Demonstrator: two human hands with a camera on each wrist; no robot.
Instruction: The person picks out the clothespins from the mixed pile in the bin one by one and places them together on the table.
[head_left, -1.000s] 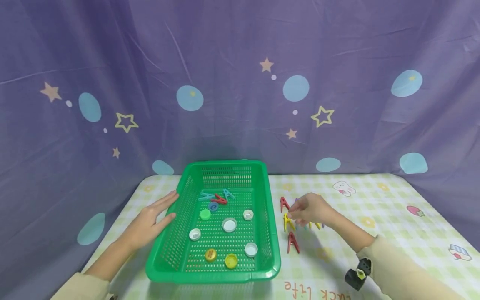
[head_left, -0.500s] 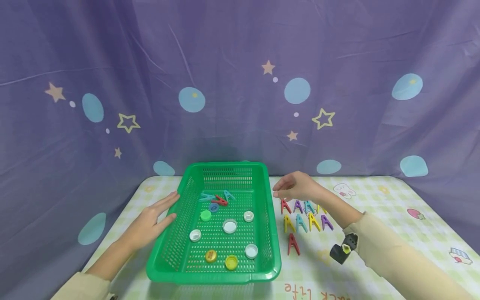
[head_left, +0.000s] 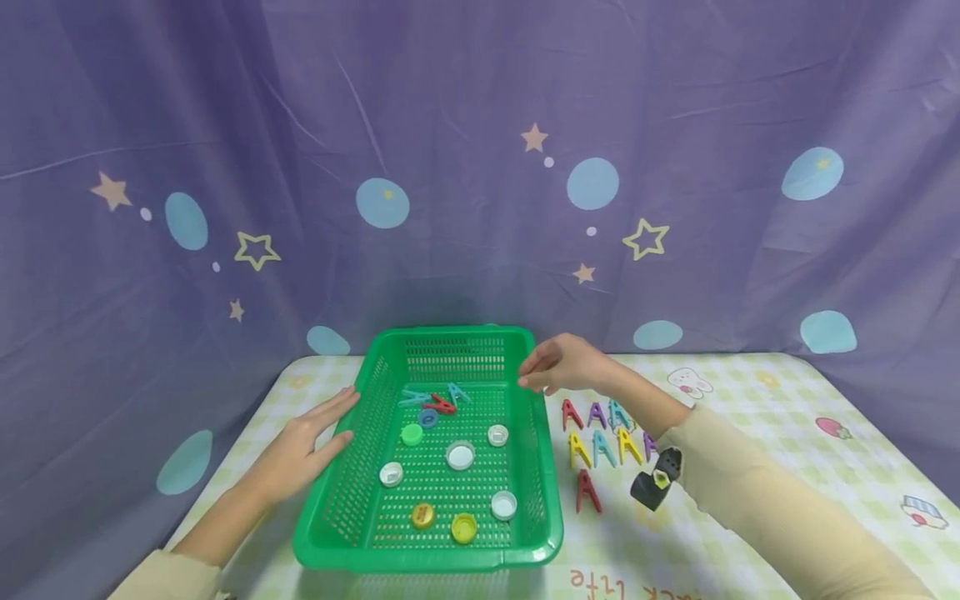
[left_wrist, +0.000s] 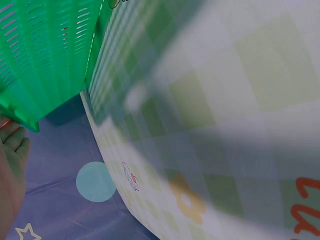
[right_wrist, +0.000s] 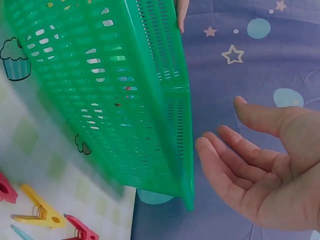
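Observation:
A green plastic basket (head_left: pixel 551 492) stands on the table, holding a few clothespins at its far end and several bottle caps. My left hand (head_left: pixel 300 450) rests with extended fingers against its left rim; the left wrist view shows that hand (left_wrist: pixel 12 165) at the rim. Over the far part of the right rim hovers my right hand (head_left: pixel 564 364), its fingers loosely bent. In the right wrist view a gap shows between thumb and fingers of this hand (right_wrist: pixel 270 170), with nothing held. Right of the basket lie clothespins in rows, among them a red one (head_left: pixel 588 491) and a yellow one (head_left: pixel 628 446).
Inside the basket are a red clothespin (head_left: pixel 439 403), blue clothespins (head_left: pixel 458 393), a green cap (head_left: pixel 412 434), a white cap (head_left: pixel 460 456) and a yellow cap (head_left: pixel 463 527). A checked cloth (head_left: pixel 757 467) covers the table. A purple curtain (head_left: pixel 480 250) hangs behind.
My right hand has left the clothespins on the cloth and moved left and farther away, to the basket's right rim. The left hand stays at the left rim.

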